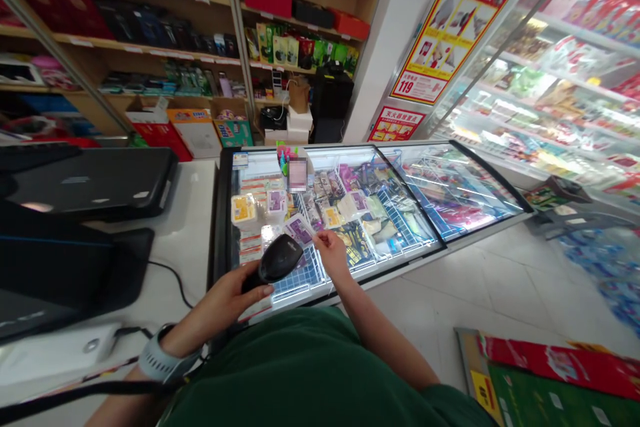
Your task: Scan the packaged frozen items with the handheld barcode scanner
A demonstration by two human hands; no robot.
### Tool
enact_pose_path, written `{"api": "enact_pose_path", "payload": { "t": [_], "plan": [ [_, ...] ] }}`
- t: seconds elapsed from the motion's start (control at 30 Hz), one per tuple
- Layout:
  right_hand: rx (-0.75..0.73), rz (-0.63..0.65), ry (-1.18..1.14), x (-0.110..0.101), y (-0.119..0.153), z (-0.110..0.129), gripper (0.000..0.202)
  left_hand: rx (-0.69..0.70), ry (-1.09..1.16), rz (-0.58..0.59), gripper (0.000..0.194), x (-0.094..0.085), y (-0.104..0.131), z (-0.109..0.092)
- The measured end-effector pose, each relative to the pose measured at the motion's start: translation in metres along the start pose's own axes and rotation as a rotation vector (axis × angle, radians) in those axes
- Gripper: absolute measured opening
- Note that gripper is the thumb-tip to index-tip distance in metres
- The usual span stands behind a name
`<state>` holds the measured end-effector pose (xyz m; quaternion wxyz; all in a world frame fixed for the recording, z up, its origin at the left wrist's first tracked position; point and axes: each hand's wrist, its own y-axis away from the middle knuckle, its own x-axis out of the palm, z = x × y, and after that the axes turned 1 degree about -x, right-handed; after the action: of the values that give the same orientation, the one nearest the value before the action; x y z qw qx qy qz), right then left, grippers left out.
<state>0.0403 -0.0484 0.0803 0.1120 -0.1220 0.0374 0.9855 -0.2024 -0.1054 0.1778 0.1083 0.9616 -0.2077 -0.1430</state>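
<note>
My left hand is wrapped round the handle of a black barcode scanner, its head pointing up and right above the glass-topped freezer. With closed fingers, my right hand pinches the edge of a purple-and-white package just beyond the scanner. Near it on the glass are a yellow-labelled tub, a purple-labelled tub, a small yellow-labelled pack and another purple-labelled pack.
At the left, a counter bears black equipment and a white box; cables run near my left wrist. Shelves stand behind the freezer. Cartons are at the lower right, and bottled packs lie farther right.
</note>
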Motion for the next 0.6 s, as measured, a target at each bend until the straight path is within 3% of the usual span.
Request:
{"api": "enact_pose_path", "payload": {
  "t": [0.6],
  "plan": [
    [-0.065, -0.049, 0.034, -0.0095, 0.0009, -0.0034, 0.020, 0.020, -0.040, 0.063, 0.050, 0.0026, -0.0101, 0.0005]
  ]
}}
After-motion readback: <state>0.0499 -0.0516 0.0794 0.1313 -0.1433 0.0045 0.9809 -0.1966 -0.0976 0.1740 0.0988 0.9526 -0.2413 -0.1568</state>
